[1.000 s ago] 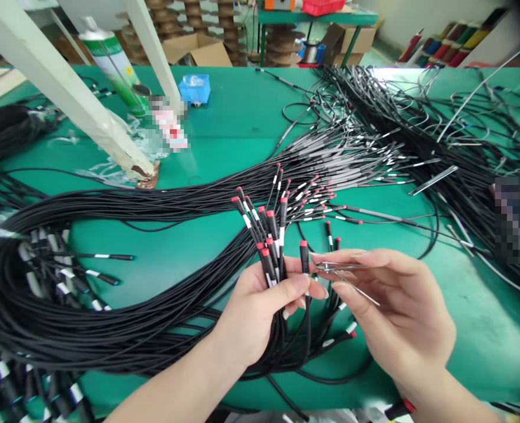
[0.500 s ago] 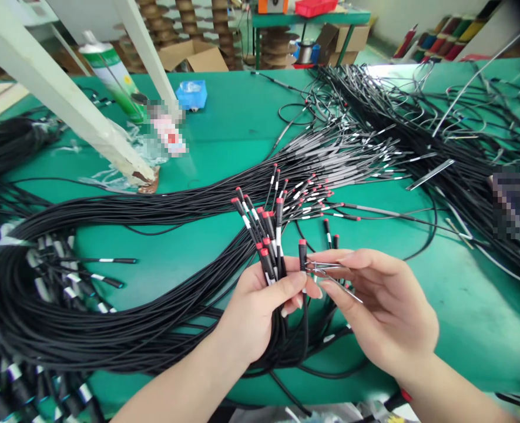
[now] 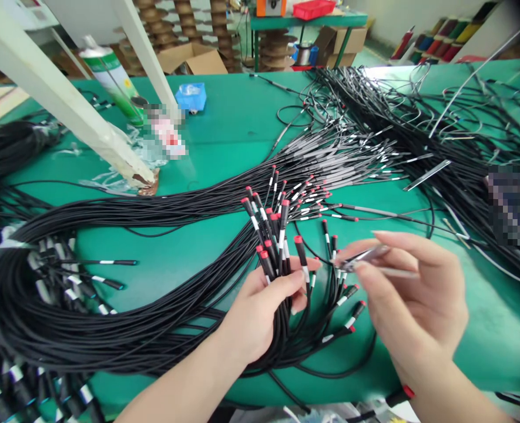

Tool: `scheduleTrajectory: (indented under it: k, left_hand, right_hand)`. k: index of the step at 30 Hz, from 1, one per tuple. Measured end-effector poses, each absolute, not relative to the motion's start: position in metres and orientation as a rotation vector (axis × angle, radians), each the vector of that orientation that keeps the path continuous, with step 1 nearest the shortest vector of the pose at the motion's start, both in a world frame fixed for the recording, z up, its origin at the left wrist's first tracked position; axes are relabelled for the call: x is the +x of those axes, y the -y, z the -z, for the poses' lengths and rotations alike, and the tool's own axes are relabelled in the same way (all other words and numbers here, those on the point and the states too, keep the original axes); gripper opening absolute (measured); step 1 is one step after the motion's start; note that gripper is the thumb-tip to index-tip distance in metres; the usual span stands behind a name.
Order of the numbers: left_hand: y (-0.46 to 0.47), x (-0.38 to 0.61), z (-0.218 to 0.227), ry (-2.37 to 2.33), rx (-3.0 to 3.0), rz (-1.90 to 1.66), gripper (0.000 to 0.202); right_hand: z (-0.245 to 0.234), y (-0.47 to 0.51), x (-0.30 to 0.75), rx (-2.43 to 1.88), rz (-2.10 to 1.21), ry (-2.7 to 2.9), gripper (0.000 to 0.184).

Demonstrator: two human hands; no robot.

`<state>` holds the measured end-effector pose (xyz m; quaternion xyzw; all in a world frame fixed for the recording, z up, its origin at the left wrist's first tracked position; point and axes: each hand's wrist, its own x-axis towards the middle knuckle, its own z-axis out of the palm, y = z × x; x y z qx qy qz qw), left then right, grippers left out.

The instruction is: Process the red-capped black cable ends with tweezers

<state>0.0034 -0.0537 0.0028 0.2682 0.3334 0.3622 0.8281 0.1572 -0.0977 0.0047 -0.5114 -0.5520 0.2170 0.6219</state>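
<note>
My left hand point(image 3: 257, 311) is closed round a bunch of black cables point(image 3: 281, 241) whose red-tipped connectors with white labels point upward. One connector point(image 3: 301, 252) leans apart from the bunch, by the fingertips of this hand. My right hand point(image 3: 418, 294), to the right and apart from the bunch, pinches slim metal tweezers point(image 3: 368, 254) between thumb and fingers. The tweezers point left; motion blur hides whether anything is between their tips. Below them, more red-tipped connectors point(image 3: 352, 314) lie on the green table point(image 3: 418, 235).
A thick loop of black cables point(image 3: 110, 341) fills the left side. Cables with grey ends point(image 3: 334, 155) and a tangled black pile point(image 3: 401, 129) lie behind and right. A white post point(image 3: 79, 111), a spray can point(image 3: 114, 79) and a blue box point(image 3: 191, 97) stand at the back left.
My right hand has drawn back to the right with the tweezers, away from the single connector. That connector now tilts leftward, and the bunch in my left hand has shifted slightly right.
</note>
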Motion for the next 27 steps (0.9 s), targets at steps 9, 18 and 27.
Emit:
scheduleTrajectory:
  k: [9, 18, 27]
  left_hand:
    - [0.058, 0.002, -0.003, -0.643, 0.96, -0.545, 0.033]
    - [0.053, 0.002, 0.006, -0.749, 0.702, -0.83, 0.022]
    - [0.049, 0.003, 0.0, -0.61, 0.547, -0.821, 0.015]
  right_hand:
    - [-0.01, 0.087, 0.162, -1.349, -0.784, 1.529, 0.016]
    - [-0.006, 0.089, 0.165, -1.278, -1.038, 1.345, 0.023]
    - [-0.011, 0.086, 0.168, -1.401, -0.957, 1.488, 0.032]
